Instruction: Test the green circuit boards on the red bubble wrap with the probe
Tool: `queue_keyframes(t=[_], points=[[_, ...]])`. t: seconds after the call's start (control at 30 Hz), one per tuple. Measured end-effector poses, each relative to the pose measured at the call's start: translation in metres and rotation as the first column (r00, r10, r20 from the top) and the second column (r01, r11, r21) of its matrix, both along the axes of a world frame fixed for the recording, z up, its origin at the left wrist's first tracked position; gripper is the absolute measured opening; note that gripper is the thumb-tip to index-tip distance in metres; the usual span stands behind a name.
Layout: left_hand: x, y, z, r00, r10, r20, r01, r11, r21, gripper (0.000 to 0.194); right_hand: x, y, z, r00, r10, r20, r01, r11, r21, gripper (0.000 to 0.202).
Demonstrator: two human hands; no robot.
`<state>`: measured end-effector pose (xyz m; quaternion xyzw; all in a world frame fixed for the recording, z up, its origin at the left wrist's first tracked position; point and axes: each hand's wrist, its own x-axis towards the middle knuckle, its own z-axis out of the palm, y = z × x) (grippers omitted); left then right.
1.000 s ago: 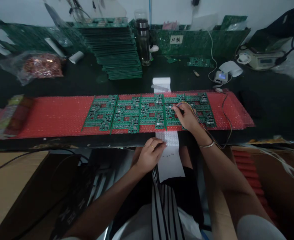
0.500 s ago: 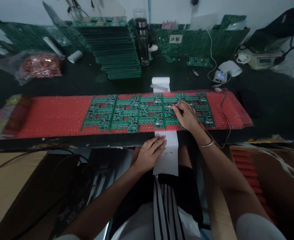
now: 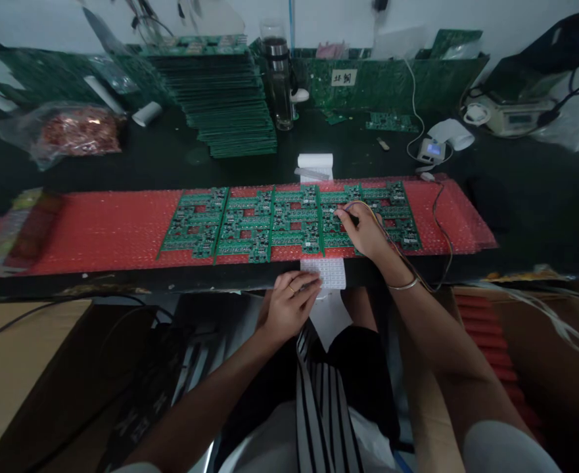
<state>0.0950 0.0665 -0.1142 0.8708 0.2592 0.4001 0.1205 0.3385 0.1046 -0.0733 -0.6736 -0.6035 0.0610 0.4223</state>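
The strip point(image 3: 329, 270) now bends back below its printed rows, leaving them foremost; left hand point(image 3: 290, 306), grip unclear, touches it; right hand point(image 3: 367, 231) pinches wires point(image 3: 392, 246).

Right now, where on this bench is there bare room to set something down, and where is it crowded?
Free: the red bubble wrap between the yellowish packet and the circuit boards; the dark bench between the bag and that wrap. Crowded: around the right hand, with boards and wires; the back, with board stack and bottle.
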Motion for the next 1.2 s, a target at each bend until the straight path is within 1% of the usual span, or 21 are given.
queue_keyframes(t=[0.1, 0.23, 0.3, 0.53, 0.73, 0.83, 0.93, 1.1, 1.2], points=[[0.000, -0.001, 0.002, 1.000, -0.003, 0.028, 0.003, 1.000, 0.000, 0.013, -0.001, 0.000, 0.000, 1.000, -0.016, 0.001, 0.016, 1.000, 0.007, 0.028], [-0.002, -0.002, 0.005, 0.999, -0.042, 0.025, 0.040, 0.995, 0.091, 0.012, -0.001, -0.001, 0.000, 1.000, -0.014, -0.008, 0.014, 1.000, 0.004, 0.028], [-0.003, -0.003, 0.006, 0.998, -0.048, 0.029, 0.044, 0.993, 0.113, 0.012, 0.000, -0.001, 0.000, 1.000, -0.004, -0.010, 0.004, 1.000, -0.004, 0.029], [-0.001, -0.008, 0.004, 0.998, -0.049, 0.045, 0.049, 0.999, -0.007, 0.009, -0.001, 0.000, 0.001, 1.000, -0.011, -0.006, 0.011, 1.000, -0.005, 0.028], [0.008, -0.007, 0.008, 1.000, -0.010, -0.003, 0.011, 0.997, 0.071, 0.016, -0.001, 0.000, 0.001, 1.000, -0.012, 0.007, 0.012, 1.000, -0.026, 0.030], [0.010, -0.008, 0.010, 0.999, 0.021, -0.025, -0.019, 0.997, 0.069, 0.017, -0.002, -0.001, 0.000, 1.000, -0.018, -0.008, 0.018, 0.999, -0.026, 0.032], [0.010, -0.010, 0.012, 0.999, 0.029, -0.015, -0.028, 0.997, 0.077, 0.018, -0.002, -0.001, -0.001, 0.999, -0.030, -0.017, 0.030, 0.999, -0.022, 0.031], [0.011, -0.011, 0.013, 1.000, 0.016, 0.000, -0.016, 0.992, 0.122, 0.015, -0.002, -0.001, -0.001, 1.000, -0.002, -0.030, 0.002, 1.000, -0.003, 0.026], [0.012, -0.013, 0.012, 0.999, 0.015, 0.040, -0.019, 0.995, 0.099, 0.012, -0.001, -0.001, 0.001, 0.999, -0.016, -0.028, 0.016, 1.000, 0.000, 0.025]])
